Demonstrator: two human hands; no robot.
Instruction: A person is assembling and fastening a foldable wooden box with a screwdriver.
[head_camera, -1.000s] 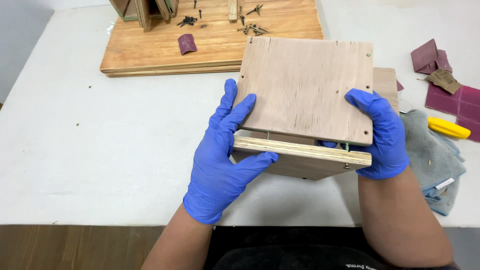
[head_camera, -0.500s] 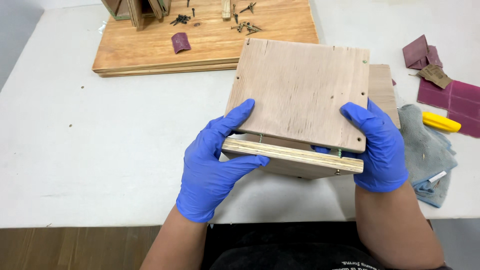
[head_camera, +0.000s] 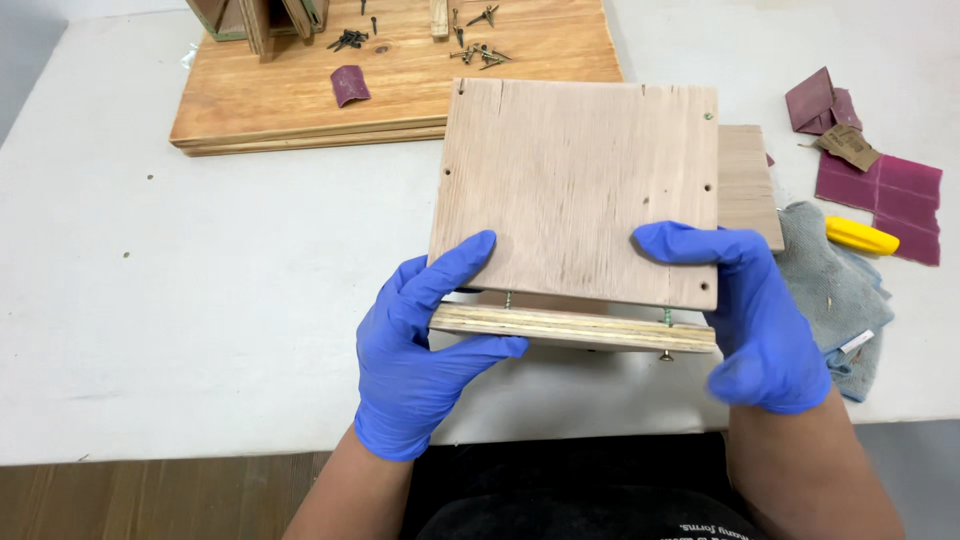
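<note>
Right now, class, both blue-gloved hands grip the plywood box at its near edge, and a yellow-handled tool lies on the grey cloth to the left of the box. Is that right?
Not quite. The yellow-handled tool lies by the grey cloth to the right of the plywood box, not the left, as the head view shows. The left hand and right hand, both blue-gloved, do grip its near edge.
</note>
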